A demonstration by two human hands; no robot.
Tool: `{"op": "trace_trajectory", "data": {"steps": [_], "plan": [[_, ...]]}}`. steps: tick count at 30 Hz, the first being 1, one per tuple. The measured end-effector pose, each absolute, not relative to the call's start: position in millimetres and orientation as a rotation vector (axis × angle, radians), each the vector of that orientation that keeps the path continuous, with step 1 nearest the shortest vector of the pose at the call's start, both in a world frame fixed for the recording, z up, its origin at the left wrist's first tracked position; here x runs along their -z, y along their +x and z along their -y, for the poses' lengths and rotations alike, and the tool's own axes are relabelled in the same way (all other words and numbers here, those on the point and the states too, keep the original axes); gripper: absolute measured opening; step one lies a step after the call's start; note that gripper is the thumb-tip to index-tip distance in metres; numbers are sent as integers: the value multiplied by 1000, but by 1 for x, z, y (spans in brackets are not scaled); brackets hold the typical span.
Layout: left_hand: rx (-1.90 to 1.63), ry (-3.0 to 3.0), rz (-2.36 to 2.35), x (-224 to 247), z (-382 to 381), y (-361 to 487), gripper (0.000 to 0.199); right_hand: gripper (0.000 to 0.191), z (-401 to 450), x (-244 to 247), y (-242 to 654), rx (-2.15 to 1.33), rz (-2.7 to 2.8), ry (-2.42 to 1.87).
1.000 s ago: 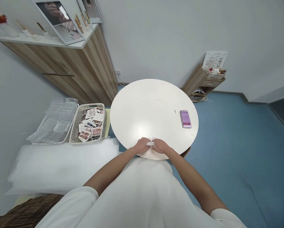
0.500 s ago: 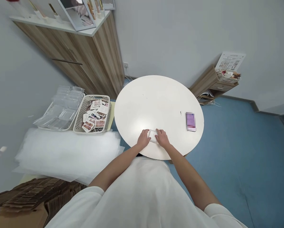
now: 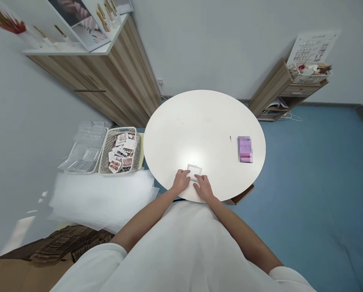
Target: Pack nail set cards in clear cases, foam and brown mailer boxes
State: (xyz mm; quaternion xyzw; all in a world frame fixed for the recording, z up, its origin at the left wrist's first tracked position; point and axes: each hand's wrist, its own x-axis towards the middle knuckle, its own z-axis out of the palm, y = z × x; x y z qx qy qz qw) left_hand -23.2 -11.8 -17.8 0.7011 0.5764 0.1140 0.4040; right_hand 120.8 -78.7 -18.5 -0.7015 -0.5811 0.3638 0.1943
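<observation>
A small, flat, whitish see-through plastic case lies near the front edge of the round white table. My left hand grips its left side, fingers curled and thumb at the lower left corner. At the lower right corner, my right hand has its fingertips on the case, while the thumb sits a little lower, near the tabletop. What the case contains, if anything, is too faint to make out.
A purple pixelated item rests on the table's right. Left of the table stand a basket of nail-set cards, clear plastic trays and translucent sheets. Flattened cardboard lies lower left; a cardboard box shows under the table.
The right hand has slid down from the case's right side to its lower right corner, thumb now lower. The left hand stays at the left side. My view has shifted.
</observation>
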Motion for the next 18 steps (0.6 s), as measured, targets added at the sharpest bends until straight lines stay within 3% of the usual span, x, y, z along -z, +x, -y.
{"op": "trace_trajectory", "data": {"steps": [11, 18], "plan": [[-397, 1380, -1633, -3, 9, -15, 36, 64, 75, 9, 142, -1442, 1264, -1753], [-290, 1029, -1730, -2, 12, -17, 45, 61, 73, -1, 144, -1736, 560, -1688]]}}
